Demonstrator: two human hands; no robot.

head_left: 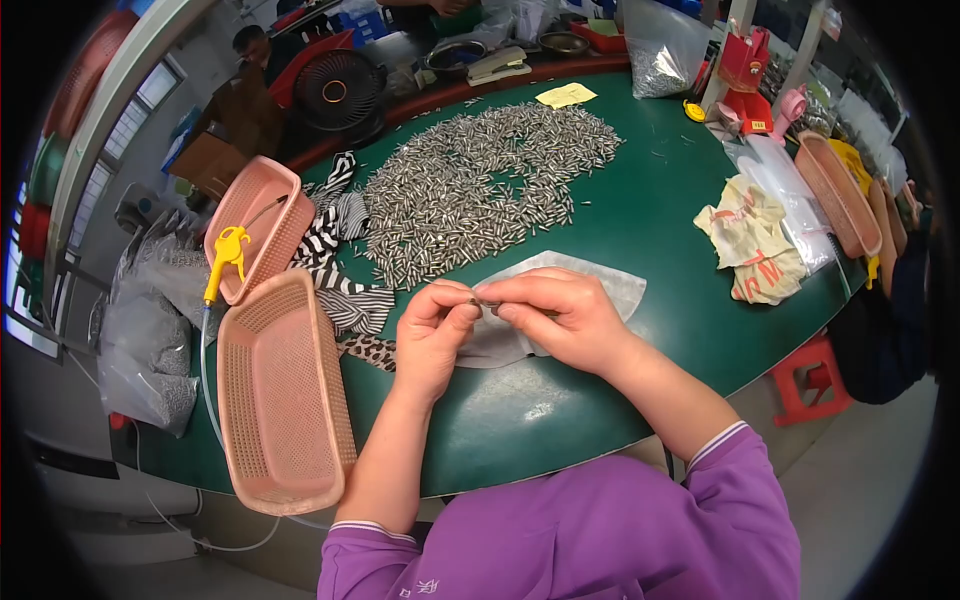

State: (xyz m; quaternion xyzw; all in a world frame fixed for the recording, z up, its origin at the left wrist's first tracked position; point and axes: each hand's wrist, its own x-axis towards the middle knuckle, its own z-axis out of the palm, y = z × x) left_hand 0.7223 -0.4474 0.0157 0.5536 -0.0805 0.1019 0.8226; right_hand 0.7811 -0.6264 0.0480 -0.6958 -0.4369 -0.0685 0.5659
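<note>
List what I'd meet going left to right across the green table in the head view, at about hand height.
Empty pink plastic basket → striped cloth → left hand → small metal pin pinched between both hands → right hand → crumpled cream cloth with red print.

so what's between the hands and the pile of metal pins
Head view: only the far edge of the clear plastic bag and bare green table; the hands hold a pin above the bag.

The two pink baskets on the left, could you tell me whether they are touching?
Touching: the head view shows the far basket with its lower edge lying over the near basket's top rim, with no gap.
</note>
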